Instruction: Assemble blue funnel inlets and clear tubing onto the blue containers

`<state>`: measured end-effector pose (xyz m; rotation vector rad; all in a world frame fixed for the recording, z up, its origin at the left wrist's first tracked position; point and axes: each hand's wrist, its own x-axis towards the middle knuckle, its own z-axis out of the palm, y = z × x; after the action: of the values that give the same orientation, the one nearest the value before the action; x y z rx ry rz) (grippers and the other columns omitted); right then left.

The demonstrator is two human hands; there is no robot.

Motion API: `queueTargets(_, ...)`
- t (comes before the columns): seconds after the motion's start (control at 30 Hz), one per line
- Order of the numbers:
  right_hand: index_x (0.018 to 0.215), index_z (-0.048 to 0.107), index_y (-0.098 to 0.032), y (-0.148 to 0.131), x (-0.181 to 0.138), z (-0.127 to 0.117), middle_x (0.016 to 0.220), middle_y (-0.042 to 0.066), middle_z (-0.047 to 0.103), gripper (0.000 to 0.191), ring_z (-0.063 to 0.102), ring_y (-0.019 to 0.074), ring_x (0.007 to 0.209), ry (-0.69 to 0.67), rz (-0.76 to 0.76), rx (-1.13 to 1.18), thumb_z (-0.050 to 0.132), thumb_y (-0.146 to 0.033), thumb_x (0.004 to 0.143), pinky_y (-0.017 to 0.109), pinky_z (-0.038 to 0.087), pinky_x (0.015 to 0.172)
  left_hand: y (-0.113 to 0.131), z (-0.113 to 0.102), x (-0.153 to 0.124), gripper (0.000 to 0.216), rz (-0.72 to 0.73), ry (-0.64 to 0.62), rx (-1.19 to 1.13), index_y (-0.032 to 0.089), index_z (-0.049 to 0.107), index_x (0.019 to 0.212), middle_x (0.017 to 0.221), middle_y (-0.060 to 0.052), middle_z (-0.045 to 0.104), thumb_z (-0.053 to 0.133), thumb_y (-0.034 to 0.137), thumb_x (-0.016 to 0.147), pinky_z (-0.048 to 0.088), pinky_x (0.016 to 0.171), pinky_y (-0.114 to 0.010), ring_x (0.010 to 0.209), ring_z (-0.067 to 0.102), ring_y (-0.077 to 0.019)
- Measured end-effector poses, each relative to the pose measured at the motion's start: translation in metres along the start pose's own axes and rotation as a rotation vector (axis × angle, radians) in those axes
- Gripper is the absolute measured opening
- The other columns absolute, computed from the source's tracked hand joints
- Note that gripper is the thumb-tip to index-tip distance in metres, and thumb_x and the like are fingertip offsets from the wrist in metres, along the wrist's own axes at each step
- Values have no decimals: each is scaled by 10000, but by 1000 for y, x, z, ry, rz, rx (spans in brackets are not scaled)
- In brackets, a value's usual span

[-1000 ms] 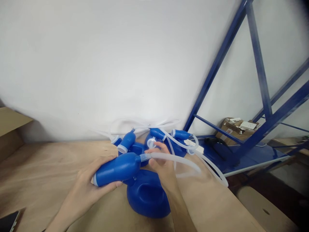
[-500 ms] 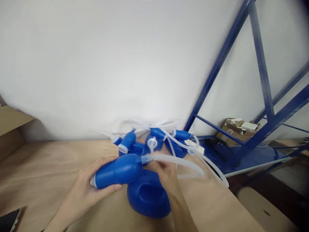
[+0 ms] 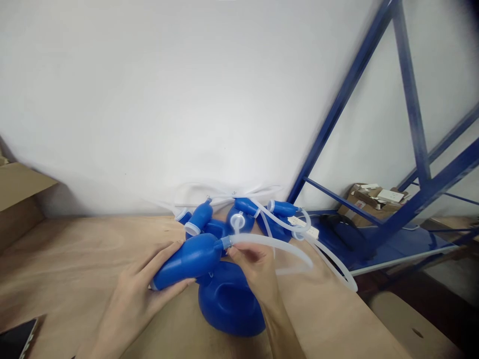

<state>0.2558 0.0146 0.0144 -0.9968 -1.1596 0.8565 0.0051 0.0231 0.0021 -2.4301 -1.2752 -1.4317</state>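
The left hand [image 3: 140,294] wraps closed around one blue bulb [image 3: 187,260] above the wooden table [image 3: 75,259]. The right hand [image 3: 252,267] pinches one translucent tube [image 3: 277,243] at the bulb's nozzle. One blue basin [image 3: 228,306] lies beneath; three more bulbs [image 3: 200,218] lie behind.

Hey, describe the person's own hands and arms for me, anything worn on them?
Both are bare: the left hand and right hand show no gloves, rings, watch or bracelet, and both forearms are uncovered down to the picture's bottom edge, no sleeve in view. No markings show.
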Motion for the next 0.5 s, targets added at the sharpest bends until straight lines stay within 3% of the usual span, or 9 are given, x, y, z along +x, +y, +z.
queueTargets(0.13, 752, 836, -247, -3, -2, -2, 812, 42, 839, 228, 813, 274, 787, -67, 120, 133, 930, -454, 733, 430, 695, 786, -1, 2, 0, 504, 45, 25, 8, 313, 655, 1341, 1243, -49, 780, 698, 613, 939, 672, 881, -328, 1007, 810, -273)
queueTargets(0.3, 801, 847, -246, -2, 4, -1, 852, 49, 843, 251, 808, 279, 834, -37, 100, 120, 935, -468, 726, 432, 694, 808, -2, 5, 4, 531, 42, 17, -16, 315, 655, 1329, 1238, -37, 792, 731, 625, 905, 667, 910, -345, 1017, 808, -283)
queueTargets(0.4, 837, 846, -241, -2, 11, -3, 871, 59, 847, 280, 810, 284, 868, -78, 100, 99, 917, -496, 744, 423, 687, 824, -2, 4, 6, 558, -33, -19, -50, 311, 672, 1283, 1203, -35, 807, 750, 670, 862, 670, 909, -372, 1026, 805, -295)
queueTargets(0.5, 1025, 834, -251, -3, -5, -12, 922, 57, 846, 359, 808, 275, 906, -197, 118, 35, 861, -537, 809, 408, 670, 834, -3, 0, 8, 567, -155, -43, -103, 308, 696, 1238, 1184, -32, 819, 752, 701, 832, 668, 924, -419, 1029, 805, -314)
